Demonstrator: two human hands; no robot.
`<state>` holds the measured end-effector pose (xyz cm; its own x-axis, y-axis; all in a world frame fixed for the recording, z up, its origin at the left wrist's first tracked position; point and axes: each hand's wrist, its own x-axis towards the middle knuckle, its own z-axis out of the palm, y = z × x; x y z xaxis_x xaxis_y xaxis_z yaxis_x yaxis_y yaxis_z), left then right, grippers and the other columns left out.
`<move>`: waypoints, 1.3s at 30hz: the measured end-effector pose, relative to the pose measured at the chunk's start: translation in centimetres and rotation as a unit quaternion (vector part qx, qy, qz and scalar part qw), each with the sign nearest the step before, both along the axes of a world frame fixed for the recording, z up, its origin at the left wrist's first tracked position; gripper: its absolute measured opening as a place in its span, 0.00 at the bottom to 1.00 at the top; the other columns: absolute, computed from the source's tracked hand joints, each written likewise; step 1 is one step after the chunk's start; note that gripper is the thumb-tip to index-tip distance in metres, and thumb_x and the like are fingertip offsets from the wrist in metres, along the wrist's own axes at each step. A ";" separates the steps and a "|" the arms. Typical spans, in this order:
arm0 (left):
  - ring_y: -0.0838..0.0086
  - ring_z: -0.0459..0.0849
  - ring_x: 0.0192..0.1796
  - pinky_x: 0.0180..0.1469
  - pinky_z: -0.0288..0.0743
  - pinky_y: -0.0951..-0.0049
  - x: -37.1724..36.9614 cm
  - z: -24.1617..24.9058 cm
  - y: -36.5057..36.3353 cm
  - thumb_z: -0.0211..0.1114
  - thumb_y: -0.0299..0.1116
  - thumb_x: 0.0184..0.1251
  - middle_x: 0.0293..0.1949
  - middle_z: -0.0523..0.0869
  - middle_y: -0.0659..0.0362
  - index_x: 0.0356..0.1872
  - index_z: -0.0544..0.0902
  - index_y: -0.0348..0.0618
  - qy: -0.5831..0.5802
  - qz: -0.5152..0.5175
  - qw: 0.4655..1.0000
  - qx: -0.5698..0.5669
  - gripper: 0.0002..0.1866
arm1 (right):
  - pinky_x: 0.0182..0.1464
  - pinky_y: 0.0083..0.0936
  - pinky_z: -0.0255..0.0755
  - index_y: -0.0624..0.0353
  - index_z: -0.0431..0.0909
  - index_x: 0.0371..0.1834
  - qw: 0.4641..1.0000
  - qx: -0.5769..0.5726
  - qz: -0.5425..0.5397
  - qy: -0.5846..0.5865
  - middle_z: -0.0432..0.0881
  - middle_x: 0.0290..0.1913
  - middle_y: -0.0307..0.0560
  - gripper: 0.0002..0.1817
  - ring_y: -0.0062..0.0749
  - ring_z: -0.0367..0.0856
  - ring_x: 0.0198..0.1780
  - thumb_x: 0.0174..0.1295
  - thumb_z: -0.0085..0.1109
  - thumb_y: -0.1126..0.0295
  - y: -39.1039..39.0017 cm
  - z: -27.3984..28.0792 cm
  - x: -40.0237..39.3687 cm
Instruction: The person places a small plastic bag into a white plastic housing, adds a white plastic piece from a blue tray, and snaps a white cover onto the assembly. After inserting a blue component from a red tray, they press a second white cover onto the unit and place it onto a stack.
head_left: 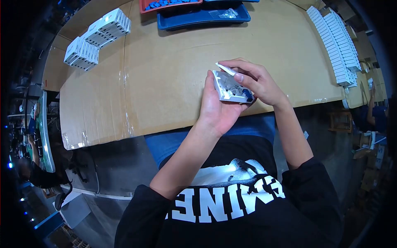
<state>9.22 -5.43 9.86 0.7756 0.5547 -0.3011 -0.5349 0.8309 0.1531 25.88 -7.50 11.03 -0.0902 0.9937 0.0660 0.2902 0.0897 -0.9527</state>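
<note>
We cannot make out the fine parts inside the square white plastic housing (pixel 228 87), and its near edge is hidden behind our left hand (pixel 218 108), whose fingers are wrapped under and around it, gripping it just above the near edge of the cardboard-covered table (pixel 165 82). A small blue piece (pixel 247 94) sits at the housing's right corner, partly covered by our right hand (pixel 257 80). That hand's fingers are pinched on a thin white plastic strip (pixel 225 68), which lies across the housing's far edge and points left and away, its long axis running from the fingertips toward the upper left. The housing's open face tilts up toward us. White letters on the black shirt (pixel 231 202) read upside down and are partly cut off by folds. At the table's far edge, a dark blue tray (pixel 198 18) is cropped by the frame, and stacked rows of white housings (pixel 337 41) run along the right.
</note>
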 end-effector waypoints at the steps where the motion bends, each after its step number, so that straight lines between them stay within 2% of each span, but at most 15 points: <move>1: 0.56 0.69 0.77 0.79 0.61 0.40 0.0 -0.1 0.0 0.32 0.62 0.86 0.74 0.70 0.51 0.77 0.65 0.50 0.001 0.000 1.000 -0.002 0.34 | 0.69 0.33 0.73 0.58 0.81 0.69 1.000 -0.010 0.005 0.003 0.84 0.63 0.51 0.26 0.38 0.82 0.64 0.74 0.58 0.55 0.0 0.0 0.0; 6: 0.56 0.70 0.76 0.78 0.63 0.40 -0.2 -0.7 -0.1 0.32 0.62 0.86 0.73 0.72 0.51 0.76 0.66 0.49 0.016 0.003 1.000 -0.018 0.34 | 0.68 0.33 0.74 0.58 0.81 0.68 1.000 -0.020 0.013 0.007 0.84 0.62 0.50 0.25 0.38 0.82 0.64 0.74 0.58 0.56 0.3 -0.5 0.0; 11: 0.56 0.73 0.74 0.76 0.66 0.40 -0.4 -1.4 0.1 0.32 0.61 0.86 0.71 0.74 0.51 0.74 0.68 0.48 0.036 0.001 0.999 -0.019 0.33 | 0.65 0.33 0.76 0.56 0.82 0.69 0.993 -0.080 0.062 -0.054 0.86 0.60 0.49 0.23 0.36 0.84 0.60 0.75 0.60 0.57 0.6 0.0 -0.1; 15: 0.55 0.75 0.72 0.74 0.69 0.41 -0.6 -2.1 0.3 0.35 0.60 0.86 0.69 0.76 0.50 0.72 0.69 0.48 0.020 0.005 1.000 -0.016 0.32 | 0.64 0.32 0.76 0.55 0.82 0.68 0.991 -0.103 0.080 -0.028 0.87 0.59 0.48 0.23 0.35 0.84 0.59 0.75 0.60 0.57 1.0 0.2 -0.1; 17: 0.55 0.75 0.72 0.73 0.70 0.41 -0.8 -2.5 0.3 0.36 0.60 0.86 0.69 0.76 0.50 0.72 0.69 0.48 0.018 0.004 1.000 -0.015 0.31 | 0.61 0.31 0.77 0.58 0.82 0.67 0.991 -0.109 0.070 -0.012 0.88 0.56 0.52 0.27 0.36 0.85 0.56 0.75 0.60 0.50 1.0 0.2 -0.4; 20: 0.56 0.76 0.71 0.72 0.71 0.42 -0.8 -2.5 0.5 0.36 0.59 0.86 0.68 0.76 0.51 0.72 0.69 0.48 0.024 0.005 1.000 -0.007 0.31 | 0.60 0.32 0.78 0.57 0.84 0.66 0.992 -0.072 0.090 -0.050 0.88 0.54 0.54 0.28 0.37 0.86 0.55 0.75 0.60 0.48 1.5 -0.9 -0.4; 23: 0.57 0.77 0.70 0.71 0.72 0.43 -0.7 -2.3 0.7 0.36 0.58 0.87 0.68 0.76 0.50 0.72 0.69 0.47 0.050 0.006 0.998 -0.022 0.30 | 0.63 0.31 0.75 0.57 0.83 0.67 0.987 -0.096 0.113 -0.064 0.88 0.57 0.48 0.24 0.36 0.84 0.57 0.76 0.59 0.53 1.9 -0.6 -0.4; 34: 0.54 0.81 0.66 0.68 0.77 0.43 -0.8 -5.6 2.1 0.39 0.51 0.87 0.64 0.79 0.47 0.69 0.71 0.42 0.050 -0.006 0.998 -0.049 0.27 | 0.61 0.30 0.77 0.55 0.85 0.65 0.976 -0.163 0.125 -0.071 0.89 0.57 0.51 0.24 0.34 0.86 0.54 0.78 0.57 0.51 3.2 -3.7 -0.4; 35: 0.54 0.81 0.66 0.68 0.77 0.43 -0.9 -5.9 2.6 0.39 0.51 0.87 0.64 0.79 0.47 0.69 0.71 0.42 0.046 0.004 0.998 -0.049 0.27 | 0.60 0.30 0.77 0.56 0.85 0.64 0.975 -0.170 0.122 -0.081 0.90 0.56 0.51 0.24 0.33 0.86 0.53 0.78 0.57 0.50 3.8 -3.8 -0.5; 37: 0.54 0.81 0.65 0.66 0.78 0.42 -1.0 -6.2 2.9 0.33 0.56 0.87 0.64 0.79 0.48 0.70 0.71 0.45 0.064 -0.031 0.996 -0.057 0.31 | 0.59 0.29 0.78 0.55 0.86 0.64 0.971 -0.185 0.126 -0.081 0.90 0.55 0.51 0.24 0.32 0.86 0.51 0.78 0.56 0.50 4.0 -3.3 -0.7; 39: 0.54 0.81 0.65 0.66 0.78 0.42 -1.0 -6.4 3.0 0.33 0.56 0.87 0.64 0.80 0.48 0.70 0.71 0.45 0.055 -0.030 0.996 -0.063 0.31 | 0.58 0.29 0.78 0.55 0.86 0.64 0.968 -0.201 0.126 -0.080 0.91 0.54 0.50 0.24 0.30 0.86 0.50 0.79 0.56 0.50 4.1 -3.2 -0.7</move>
<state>8.20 -2.38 3.42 0.7645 0.4611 -0.4506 -0.4696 0.8771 0.1008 25.13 -3.40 7.80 -0.3096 0.8812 -0.3571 0.4550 -0.1925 -0.8694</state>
